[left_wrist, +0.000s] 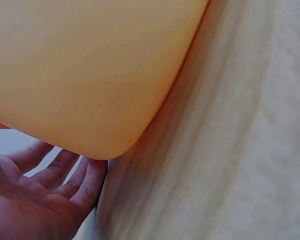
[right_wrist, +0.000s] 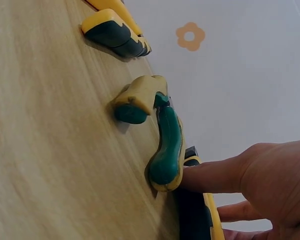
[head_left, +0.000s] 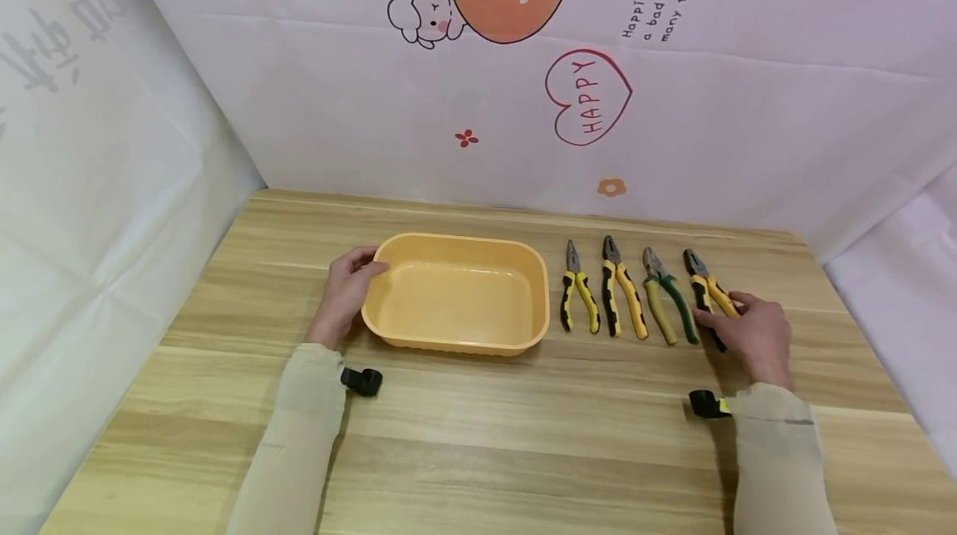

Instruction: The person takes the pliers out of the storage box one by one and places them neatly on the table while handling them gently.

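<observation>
My left hand (head_left: 340, 290) holds the left end of a yellow-orange plastic basin (head_left: 456, 302), thumb over the rim and fingers outside. From the left wrist, those fingers lie against the basin's outer wall (left_wrist: 90, 75). At the far right of a row of pliers, my right hand (head_left: 757, 337) grips black-and-yellow combination pliers (head_left: 699, 269) by the handles, thumb on one side and fingers on the other. The pliers lie on the table with jaws pointing away. Beside them are green-handled pliers (head_left: 669, 298), close to the thumb in the right wrist view.
Yellow-black combination pliers (head_left: 623, 294) and needle-nose pliers (head_left: 571, 286) lie between the basin and the green-handled pair. Under everything is a wood-grain table (head_left: 523, 435). A white printed cloth (head_left: 336, 120) hangs behind its back edge.
</observation>
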The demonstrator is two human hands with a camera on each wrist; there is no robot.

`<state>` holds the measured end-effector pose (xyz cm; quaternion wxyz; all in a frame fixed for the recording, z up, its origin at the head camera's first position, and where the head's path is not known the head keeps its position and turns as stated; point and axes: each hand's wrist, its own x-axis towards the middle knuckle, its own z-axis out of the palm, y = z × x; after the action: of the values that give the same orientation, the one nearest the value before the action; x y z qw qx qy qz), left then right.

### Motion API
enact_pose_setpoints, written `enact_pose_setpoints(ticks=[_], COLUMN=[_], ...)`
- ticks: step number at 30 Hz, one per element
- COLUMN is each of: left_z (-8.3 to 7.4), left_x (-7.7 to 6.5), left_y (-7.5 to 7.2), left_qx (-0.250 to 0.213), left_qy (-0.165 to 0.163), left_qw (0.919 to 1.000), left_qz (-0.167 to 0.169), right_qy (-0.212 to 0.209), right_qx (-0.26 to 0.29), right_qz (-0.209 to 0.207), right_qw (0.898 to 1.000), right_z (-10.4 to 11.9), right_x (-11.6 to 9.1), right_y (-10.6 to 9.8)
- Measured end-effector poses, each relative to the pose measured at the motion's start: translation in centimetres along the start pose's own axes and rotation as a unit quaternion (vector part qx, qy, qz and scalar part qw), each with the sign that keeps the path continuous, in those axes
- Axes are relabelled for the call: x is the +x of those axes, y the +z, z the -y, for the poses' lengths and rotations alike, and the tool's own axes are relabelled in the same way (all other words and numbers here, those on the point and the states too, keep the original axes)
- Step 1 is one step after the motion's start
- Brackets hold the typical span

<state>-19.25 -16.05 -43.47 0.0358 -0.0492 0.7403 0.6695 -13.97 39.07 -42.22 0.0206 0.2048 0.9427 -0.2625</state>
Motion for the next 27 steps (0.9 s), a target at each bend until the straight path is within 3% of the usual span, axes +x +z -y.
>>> enact_pose_setpoints(ticks=[12,20,27], left_z=[0.1,0.1,0.1], left_x=[0.2,0.2,0.2], left_y=[0.0,-0.1,-0.1], left_qx=[0.001,-0.003,-0.004], left_qy=[0.001,0.004,0.004], left_qw=[1.0000,1.0000,1.0000], left_qz=[-0.003,-0.005,-0.003], right_qy=[0.004,-0.060,-0.091], right_qx=[0.032,0.033,0.030], right_qz=[-0.002,-0.023,-0.027], right_qw=[0.999,0.997,0.995], right_z=[1.2,4.1,6.0], right_x=[-0.9,-2.2,-3.2], right_y=[-1.2,-1.7,-2.0])
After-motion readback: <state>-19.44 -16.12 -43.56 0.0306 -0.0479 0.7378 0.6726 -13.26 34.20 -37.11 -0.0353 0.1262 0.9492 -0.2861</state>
